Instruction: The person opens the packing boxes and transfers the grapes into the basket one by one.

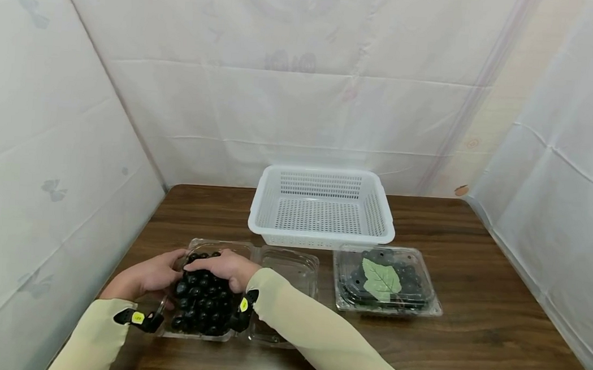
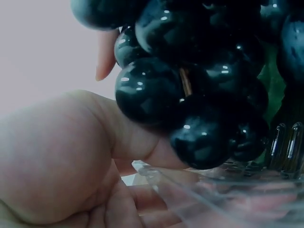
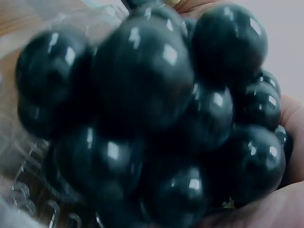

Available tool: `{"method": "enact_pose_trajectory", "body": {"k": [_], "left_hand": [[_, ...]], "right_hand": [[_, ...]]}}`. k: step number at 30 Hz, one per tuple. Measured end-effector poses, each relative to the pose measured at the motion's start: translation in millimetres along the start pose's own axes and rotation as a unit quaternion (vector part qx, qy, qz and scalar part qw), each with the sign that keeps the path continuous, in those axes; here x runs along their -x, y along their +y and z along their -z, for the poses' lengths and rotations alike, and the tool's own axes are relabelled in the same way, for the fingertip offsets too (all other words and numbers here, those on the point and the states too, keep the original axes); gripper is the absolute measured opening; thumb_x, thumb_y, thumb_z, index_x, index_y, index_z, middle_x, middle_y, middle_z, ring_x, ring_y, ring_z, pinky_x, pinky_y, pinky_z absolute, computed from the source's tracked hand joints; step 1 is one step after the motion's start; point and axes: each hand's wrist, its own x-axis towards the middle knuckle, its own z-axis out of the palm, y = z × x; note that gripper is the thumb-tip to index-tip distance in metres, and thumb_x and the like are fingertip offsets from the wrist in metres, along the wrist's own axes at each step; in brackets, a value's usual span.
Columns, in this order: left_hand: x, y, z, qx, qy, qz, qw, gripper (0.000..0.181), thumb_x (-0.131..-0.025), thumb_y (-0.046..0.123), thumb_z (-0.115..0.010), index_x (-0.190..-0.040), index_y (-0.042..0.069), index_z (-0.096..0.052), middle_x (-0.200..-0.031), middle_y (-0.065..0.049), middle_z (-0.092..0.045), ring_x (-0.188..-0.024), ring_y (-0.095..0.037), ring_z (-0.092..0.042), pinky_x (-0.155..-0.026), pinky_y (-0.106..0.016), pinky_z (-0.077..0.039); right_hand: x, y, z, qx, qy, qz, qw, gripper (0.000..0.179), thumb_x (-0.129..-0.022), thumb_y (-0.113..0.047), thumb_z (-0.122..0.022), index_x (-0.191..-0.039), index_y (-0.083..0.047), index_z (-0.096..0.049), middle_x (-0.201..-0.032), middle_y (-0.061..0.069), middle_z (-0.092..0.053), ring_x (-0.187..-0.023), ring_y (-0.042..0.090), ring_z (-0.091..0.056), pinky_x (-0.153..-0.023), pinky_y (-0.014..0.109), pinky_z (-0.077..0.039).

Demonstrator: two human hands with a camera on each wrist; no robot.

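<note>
A bunch of dark grapes [image 1: 202,304] lies in an opened clear plastic container [image 1: 239,248] at the table's front left. My right hand [image 1: 226,267] reaches over from the right, its fingers and thumb holding the bunch; dark grapes [image 3: 142,76] fill the right wrist view. On the container's left side, my left hand [image 1: 152,275] grips the plastic wall. Its thumb [image 2: 142,137] lies against the grapes [image 2: 199,137], while its other fingers show behind the clear plastic. The container's open lid [image 1: 292,261] lies flat to the right, partly hidden by the right forearm.
A white perforated basket [image 1: 321,236] with nothing inside stands at the back middle. Right of the lid, a closed clear box [image 1: 423,309] holds more dark grapes and a green leaf [image 1: 379,280]. White sheets hang behind and beside the brown wooden table [image 1: 473,297].
</note>
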Motion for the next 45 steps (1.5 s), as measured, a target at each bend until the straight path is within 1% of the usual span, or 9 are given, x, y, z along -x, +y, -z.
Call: {"method": "enact_pose_trajectory", "body": {"k": [6,9,13,17,20,29,32,38,45], "left_hand": [[-1.0,2.4,-0.5,-0.005,-0.001,-0.005,1.0,0.063,-0.103,-0.006,-0.039,-0.16,0.001,-0.013,-0.144,-0.045,-0.039,-0.08,-0.032,-0.069,-0.066,-0.051,-0.063],[0.0,3.1,-0.8,0.002,-0.003,-0.007,1.0,0.062,-0.103,-0.006,-0.041,-0.159,0.002,-0.017,-0.134,-0.038,-0.051,-0.079,-0.032,-0.069,-0.065,-0.051,-0.063],[2.0,3.6,-0.8,0.005,-0.004,-0.007,1.0,0.061,-0.102,-0.005,-0.042,-0.158,0.002,-0.018,-0.123,-0.031,-0.06,-0.077,-0.031,-0.07,-0.063,-0.05,-0.062],[3.1,3.5,-0.6,0.007,-0.002,-0.008,0.9999,0.059,-0.103,-0.004,-0.04,-0.158,0.001,-0.018,-0.118,-0.028,-0.06,-0.074,-0.033,-0.07,-0.062,-0.05,-0.063],[4.0,3.2,0.1,0.009,0.0,-0.008,0.9999,0.057,-0.104,-0.003,-0.039,-0.157,0.001,-0.02,-0.118,-0.026,-0.06,-0.074,-0.034,-0.07,-0.062,-0.05,-0.062],[5.1,0.9,3.5,0.003,0.003,0.005,1.0,0.064,-0.101,-0.004,-0.043,-0.159,0.002,-0.017,-0.118,-0.025,-0.06,-0.076,-0.032,-0.068,-0.064,-0.05,-0.062],[3.9,0.6,3.1,0.005,0.006,0.006,1.0,0.067,-0.097,-0.007,-0.045,-0.158,0.003,-0.019,-0.115,-0.024,-0.062,-0.075,-0.032,-0.069,-0.063,-0.049,-0.062],[1.7,0.9,2.5,0.011,0.008,0.008,0.9999,0.065,-0.099,-0.008,-0.039,-0.16,0.003,-0.018,-0.119,-0.028,-0.059,-0.077,-0.033,-0.07,-0.064,-0.049,-0.062],[1.1,4.7,0.2,0.021,-0.004,0.011,0.9997,0.066,-0.103,-0.004,-0.04,-0.161,0.003,-0.008,-0.11,-0.024,-0.061,-0.077,-0.033,-0.068,-0.063,-0.049,-0.061]], "right_hand": [[-3.4,3.1,-0.2,-0.026,0.015,0.012,0.9995,0.107,-0.079,-0.043,-0.086,-0.162,-0.011,-0.026,-0.164,0.011,-0.03,-0.131,0.026,-0.047,-0.081,0.036,-0.047],[-5.8,4.2,1.1,-0.022,0.015,0.014,0.9995,0.102,-0.081,-0.043,-0.084,-0.162,-0.014,-0.028,-0.163,0.013,-0.032,-0.093,0.019,-0.053,-0.06,0.034,-0.039],[-7.2,4.2,2.6,-0.023,0.005,0.016,0.9996,0.099,-0.083,-0.04,-0.083,-0.162,-0.017,-0.028,-0.161,0.016,-0.034,-0.057,0.018,-0.024,-0.046,0.032,-0.021],[-5.0,2.7,1.4,-0.044,0.006,0.023,0.9988,0.096,-0.083,-0.035,-0.084,-0.161,-0.016,-0.03,-0.159,0.016,-0.036,-0.084,0.019,-0.052,-0.058,0.034,-0.039],[-2.6,1.0,-1.1,-0.068,0.015,0.031,0.9971,0.093,-0.082,-0.031,-0.085,-0.158,-0.014,-0.035,-0.156,0.015,-0.039,-0.122,0.026,-0.051,-0.087,0.04,-0.051],[6.1,-4.2,2.3,-0.101,0.013,0.035,0.9942,0.101,-0.082,-0.031,-0.086,-0.163,-0.015,-0.027,-0.166,0.015,-0.025,-0.151,0.037,-0.029,-0.119,0.056,-0.034],[7.5,-4.6,6.7,-0.115,0.008,0.036,0.9927,0.104,-0.082,-0.03,-0.086,-0.163,-0.013,-0.024,-0.168,0.016,-0.022,-0.152,0.039,-0.026,-0.121,0.058,-0.032],[10.1,-5.0,16.0,-0.144,0.003,0.044,0.9886,0.106,-0.079,-0.029,-0.087,-0.163,-0.012,-0.024,-0.168,0.011,-0.025,-0.142,0.033,-0.041,-0.111,0.048,-0.045],[17.3,-10.6,32.5,-0.196,-0.061,0.052,0.9774,0.093,-0.086,-0.026,-0.081,-0.161,-0.013,-0.028,-0.139,0.012,-0.06,-0.103,0.024,-0.069,-0.086,0.038,-0.06]]}}
